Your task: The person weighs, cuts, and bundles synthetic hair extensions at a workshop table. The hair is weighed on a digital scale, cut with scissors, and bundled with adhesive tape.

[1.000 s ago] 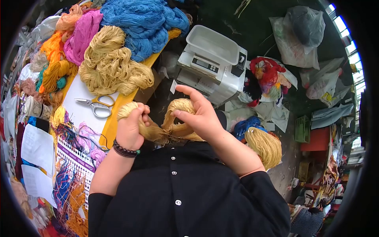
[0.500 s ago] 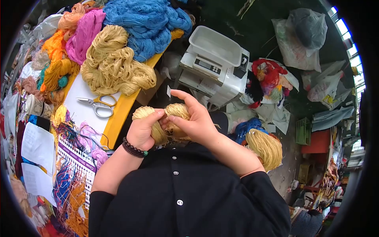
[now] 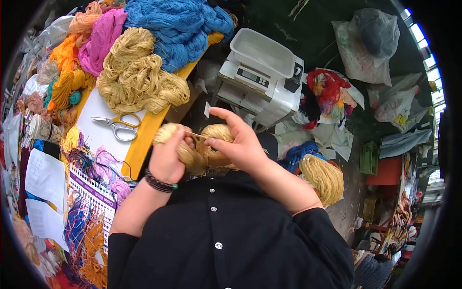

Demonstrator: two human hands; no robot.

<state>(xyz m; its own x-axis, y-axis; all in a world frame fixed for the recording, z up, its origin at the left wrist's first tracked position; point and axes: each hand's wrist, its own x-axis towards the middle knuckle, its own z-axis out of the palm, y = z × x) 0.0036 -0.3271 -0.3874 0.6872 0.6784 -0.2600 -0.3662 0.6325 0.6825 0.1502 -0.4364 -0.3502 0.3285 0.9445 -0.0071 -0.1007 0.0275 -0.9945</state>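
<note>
In front of my chest, a beige skein of yarn is gathered between my two hands. My left hand is closed, gripping the skein's left part. My right hand is beside the skein's right bulge, with thumb and fingers pinched on a thin strand that runs taut across to the left hand. A small white tag sticks out at the tip of the right index finger. Dark beads circle my left wrist.
Left, scissors lie on the yellow-edged table, with a beige yarn heap and blue yarn behind. Ahead stands a scale with a white tray. Another beige skein hangs near my right elbow.
My left hand has shifted left and its fingers have closed in, taking the skein's left part along. The hands are farther apart, and a strand now shows stretched between them.
</note>
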